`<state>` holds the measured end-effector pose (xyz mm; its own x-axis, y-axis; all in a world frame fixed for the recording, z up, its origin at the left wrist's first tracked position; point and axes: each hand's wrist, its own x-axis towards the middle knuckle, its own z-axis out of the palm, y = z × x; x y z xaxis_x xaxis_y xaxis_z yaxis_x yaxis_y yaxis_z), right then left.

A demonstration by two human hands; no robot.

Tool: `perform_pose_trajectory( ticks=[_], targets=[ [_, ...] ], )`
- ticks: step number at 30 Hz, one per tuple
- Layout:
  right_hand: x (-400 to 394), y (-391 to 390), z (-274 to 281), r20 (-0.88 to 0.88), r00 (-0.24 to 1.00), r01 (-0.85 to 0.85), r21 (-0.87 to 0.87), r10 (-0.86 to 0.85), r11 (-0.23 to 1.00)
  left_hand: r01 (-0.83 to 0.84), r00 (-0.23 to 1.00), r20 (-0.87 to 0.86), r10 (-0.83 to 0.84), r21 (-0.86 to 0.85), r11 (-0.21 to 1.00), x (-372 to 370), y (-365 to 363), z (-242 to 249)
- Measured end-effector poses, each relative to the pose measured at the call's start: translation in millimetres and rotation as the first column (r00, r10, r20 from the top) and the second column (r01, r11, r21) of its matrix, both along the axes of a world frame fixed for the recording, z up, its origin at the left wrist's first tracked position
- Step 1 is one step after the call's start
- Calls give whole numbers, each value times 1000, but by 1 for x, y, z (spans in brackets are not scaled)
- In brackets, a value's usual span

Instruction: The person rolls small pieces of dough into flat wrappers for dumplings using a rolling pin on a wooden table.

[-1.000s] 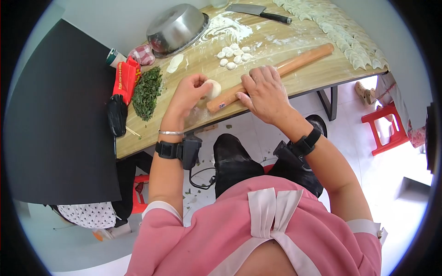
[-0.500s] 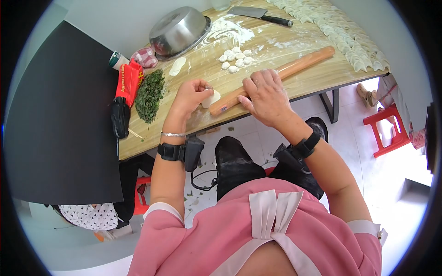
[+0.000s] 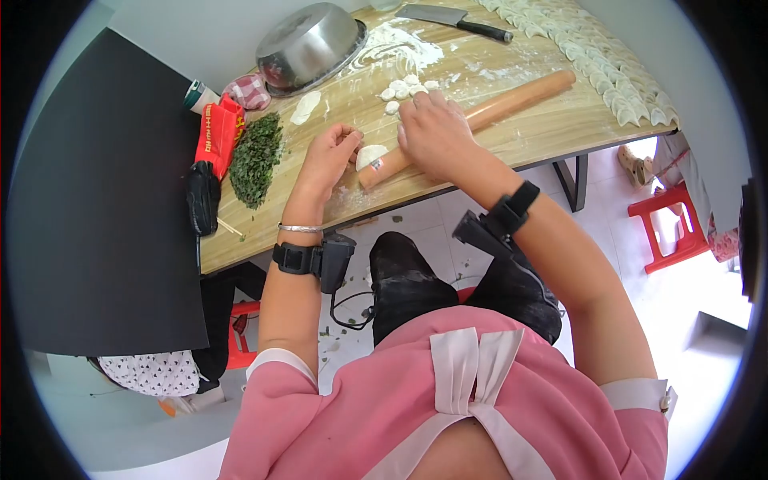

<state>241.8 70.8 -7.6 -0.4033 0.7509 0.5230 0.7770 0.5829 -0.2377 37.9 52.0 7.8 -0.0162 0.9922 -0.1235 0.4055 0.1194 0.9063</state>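
Observation:
A wooden rolling pin lies diagonally over the table's front part, its near end on a round dough wrapper. My right hand rests over the middle of the pin with curled fingers. Just left of the wrapper is my left hand, thumb and fingertips pinched together by the dough's edge; whatever lies between them is too small to tell. Behind my right hand sit several small dough pieces, some partly covered. A flat oval wrapper lies farther left.
Chopped greens, a red bag and a black pouch line the left side. At the back are a metal bowl and a cleaver. Dumplings fill the right end. A red stool stands beyond.
My right hand has moved left and back along the pin, its fingers more curled. The pin has shifted slightly left. More of the wrapper shows, and my left fingers are off its middle.

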Motion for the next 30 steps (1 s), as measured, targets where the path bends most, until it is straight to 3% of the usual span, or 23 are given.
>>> perform_pose_trajectory(
  ticks=[6, 9, 11, 14, 16, 20, 22, 23, 25, 26, 28, 30],
  targets=[
    [-21, 40, 2, 55, 998, 39, -121, -32, 992, 42, 999, -27, -42, 3, 999, -4, 8, -3],
    [-25, 42, 2, 51, 997, 69, -60, -66, 996, 61, 998, 0, -61, -23, 998, -7, 8, 0],
    [-19, 35, -3, -51, 996, 73, 31, -71, 997, 64, 998, 10, -63, -51, 997, -4, 7, 6],
    [-4, 10, -7, -35, 996, 81, 72, -78, 994, 84, 994, -63, -86, -34, 996, -2, 3, 6],
    [4, -6, -7, -38, 997, 70, 62, -68, 996, 169, 960, -225, -168, -15, 986, -6, 7, 4],
    [20, -22, -12, -70, 997, 37, 88, -31, 995, 164, 931, -320, -179, -73, 984, -5, 4, 11],
    [27, -29, -13, -41, 999, 29, 82, -26, 996, 140, 975, -169, -143, -33, 990, -8, 4, 7],
    [30, -31, -12, -7, 1000, 18, 73, -18, 997, 137, 975, -173, -140, -29, 990, -10, 3, 5],
    [32, -35, -10, -6, 1000, 16, 63, -15, 998, 2, 988, 152, -4, 13, 1000, -14, 1, 3],
    [32, -36, -10, -2, 1000, 16, 49, -16, 999, -7, 990, 144, 4, 19, 1000, -17, 1, 2],
    [32, -37, -9, -12, 1000, 11, 59, -11, 998, -103, 950, 294, 102, -12, 995, -19, -2, 5],
    [32, -36, -10, -27, 1000, 1, 71, 1, 997, -101, 963, 244, 112, -57, 993, -27, -4, 6]
  ],
)
